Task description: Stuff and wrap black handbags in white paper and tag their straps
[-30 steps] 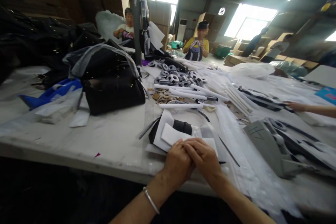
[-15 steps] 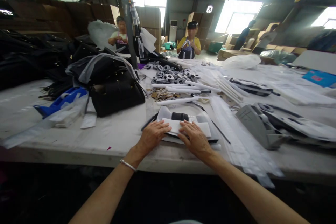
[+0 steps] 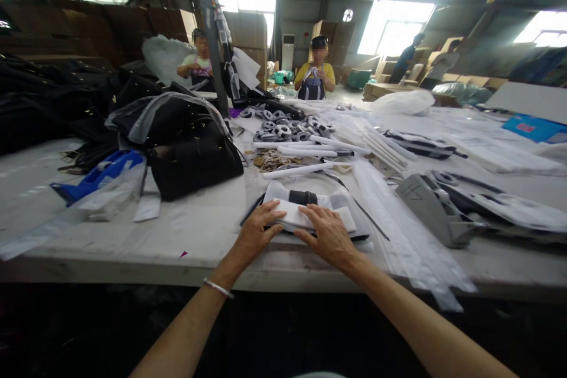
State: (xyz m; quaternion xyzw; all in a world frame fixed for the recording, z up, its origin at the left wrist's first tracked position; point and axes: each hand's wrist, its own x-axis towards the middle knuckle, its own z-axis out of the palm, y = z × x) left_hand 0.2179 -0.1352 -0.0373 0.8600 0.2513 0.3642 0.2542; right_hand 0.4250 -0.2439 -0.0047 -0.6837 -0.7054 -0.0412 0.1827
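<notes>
A folded white padding strip [image 3: 290, 213] lies across a dark flat item with a black band [image 3: 303, 197] and cloudy clear plastic [image 3: 275, 191] around it, near the table's front edge. I cannot make out exactly what the dark item is. On the strip's left end rest the fingertips of my left hand [image 3: 257, 233], its thumb held apart below them. My right hand [image 3: 330, 237] lies flat over the right part of the strip, fingers spread. Both hands are open, touching the strip without gripping it.
A black handbag [image 3: 195, 160] stands at left beside a blue tape dispenser [image 3: 104, 174]. A grey dispenser [image 3: 436, 209] and long plastic sleeves [image 3: 398, 236] are at right. Behind lie white tubes [image 3: 301, 170] and grey rings [image 3: 283, 130]. A person [image 3: 315, 74] works across the table.
Both thumbs have spread away from the fingers, the left one more clearly. The hands stay on the white strip, and the view has turned slightly.
</notes>
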